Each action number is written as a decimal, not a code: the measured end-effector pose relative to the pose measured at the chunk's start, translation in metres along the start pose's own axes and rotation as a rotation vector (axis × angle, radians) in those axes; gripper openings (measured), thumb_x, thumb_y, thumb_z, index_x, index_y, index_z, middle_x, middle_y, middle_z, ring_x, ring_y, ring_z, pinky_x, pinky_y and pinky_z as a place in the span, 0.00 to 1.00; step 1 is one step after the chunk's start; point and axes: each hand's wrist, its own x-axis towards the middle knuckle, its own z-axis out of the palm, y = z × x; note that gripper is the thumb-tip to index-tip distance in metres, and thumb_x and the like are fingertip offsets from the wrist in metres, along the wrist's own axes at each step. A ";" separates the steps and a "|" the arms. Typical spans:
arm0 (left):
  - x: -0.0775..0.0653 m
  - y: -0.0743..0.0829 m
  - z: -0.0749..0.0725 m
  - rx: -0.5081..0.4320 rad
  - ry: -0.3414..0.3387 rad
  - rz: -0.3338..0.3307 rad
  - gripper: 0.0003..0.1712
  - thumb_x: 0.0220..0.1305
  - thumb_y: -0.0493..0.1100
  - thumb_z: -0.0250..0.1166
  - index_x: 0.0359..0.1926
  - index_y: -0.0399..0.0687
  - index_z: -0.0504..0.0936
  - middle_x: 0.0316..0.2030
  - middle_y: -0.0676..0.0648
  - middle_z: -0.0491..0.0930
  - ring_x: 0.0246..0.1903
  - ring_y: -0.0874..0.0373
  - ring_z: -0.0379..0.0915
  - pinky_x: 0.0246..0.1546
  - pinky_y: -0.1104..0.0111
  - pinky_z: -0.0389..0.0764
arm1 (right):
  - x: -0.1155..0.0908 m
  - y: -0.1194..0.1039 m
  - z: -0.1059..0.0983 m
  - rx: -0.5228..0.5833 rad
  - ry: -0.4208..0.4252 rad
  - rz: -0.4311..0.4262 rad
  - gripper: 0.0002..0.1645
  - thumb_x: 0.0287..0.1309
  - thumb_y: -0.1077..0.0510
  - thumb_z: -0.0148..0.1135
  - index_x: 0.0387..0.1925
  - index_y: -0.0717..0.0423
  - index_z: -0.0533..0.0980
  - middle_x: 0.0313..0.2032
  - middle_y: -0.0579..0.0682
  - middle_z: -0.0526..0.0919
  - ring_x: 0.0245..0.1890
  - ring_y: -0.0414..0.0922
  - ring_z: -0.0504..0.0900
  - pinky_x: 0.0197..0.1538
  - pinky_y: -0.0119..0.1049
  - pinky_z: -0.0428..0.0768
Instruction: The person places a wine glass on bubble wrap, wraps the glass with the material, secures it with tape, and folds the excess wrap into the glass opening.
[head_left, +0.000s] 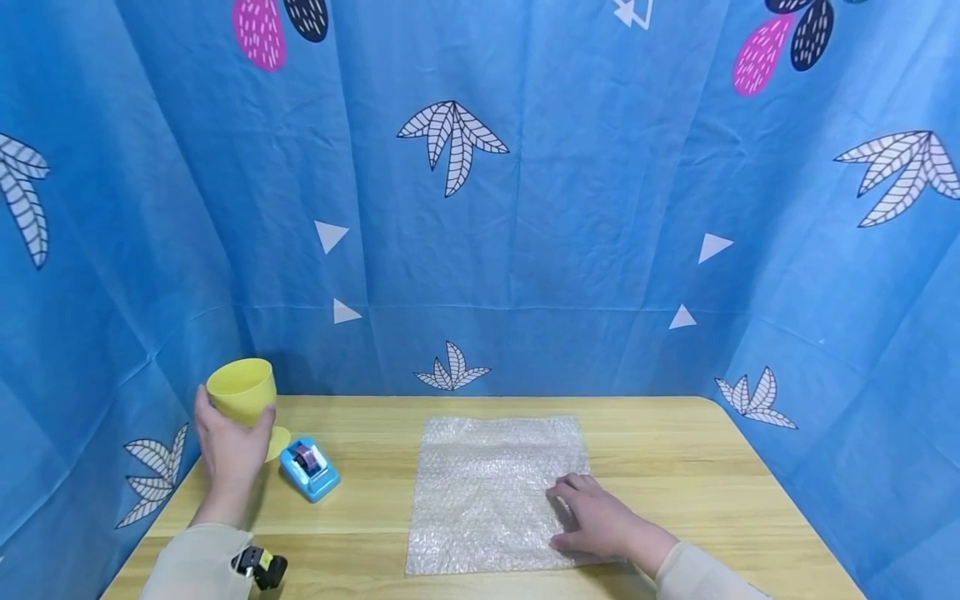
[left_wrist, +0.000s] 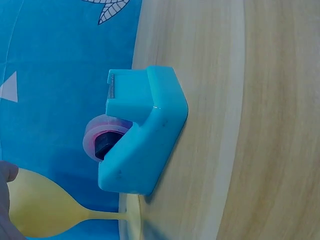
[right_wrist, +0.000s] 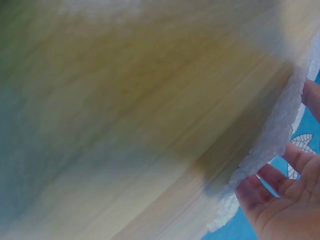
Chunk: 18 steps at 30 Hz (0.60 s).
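Note:
A yellow plastic goblet (head_left: 242, 390) with a round foot stands at the table's far left. My left hand (head_left: 232, 442) grips its bowl from the near side, thumb on the right. The left wrist view shows the goblet's thin stem and foot (left_wrist: 134, 218) at the tabletop. A sheet of bubble wrap (head_left: 487, 492) lies flat near the table's middle. Over its right edge is my right hand (head_left: 600, 518), thumb and fingers spread apart. In the right wrist view, those fingertips touch the edge of the bubble wrap (right_wrist: 270, 131).
A blue tape dispenser (head_left: 309, 468) with a roll of tape sits just right of the goblet's foot. The light wooden table (head_left: 697, 467) is enclosed by a patterned blue curtain (head_left: 570, 167) at the back and both sides.

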 end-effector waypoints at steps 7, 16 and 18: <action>0.004 -0.007 0.000 -0.024 -0.015 -0.047 0.62 0.65 0.57 0.66 0.78 0.56 0.26 0.78 0.38 0.35 0.75 0.36 0.38 0.73 0.42 0.44 | 0.000 0.000 0.002 0.002 0.000 -0.005 0.41 0.52 0.36 0.72 0.61 0.55 0.74 0.61 0.53 0.73 0.63 0.57 0.70 0.64 0.55 0.72; 0.016 -0.019 0.010 -0.091 -0.044 -0.095 0.67 0.60 0.58 0.71 0.78 0.59 0.26 0.78 0.40 0.39 0.75 0.39 0.39 0.75 0.45 0.41 | 0.000 0.002 0.002 -0.002 0.014 -0.004 0.41 0.52 0.37 0.72 0.61 0.55 0.74 0.61 0.53 0.73 0.63 0.57 0.70 0.64 0.56 0.72; 0.017 -0.023 0.011 -0.094 -0.037 -0.100 0.67 0.60 0.58 0.71 0.79 0.59 0.26 0.78 0.39 0.40 0.75 0.38 0.41 0.74 0.44 0.41 | 0.000 0.002 0.002 -0.003 0.011 -0.005 0.41 0.52 0.37 0.72 0.61 0.55 0.74 0.61 0.53 0.73 0.63 0.57 0.70 0.65 0.56 0.72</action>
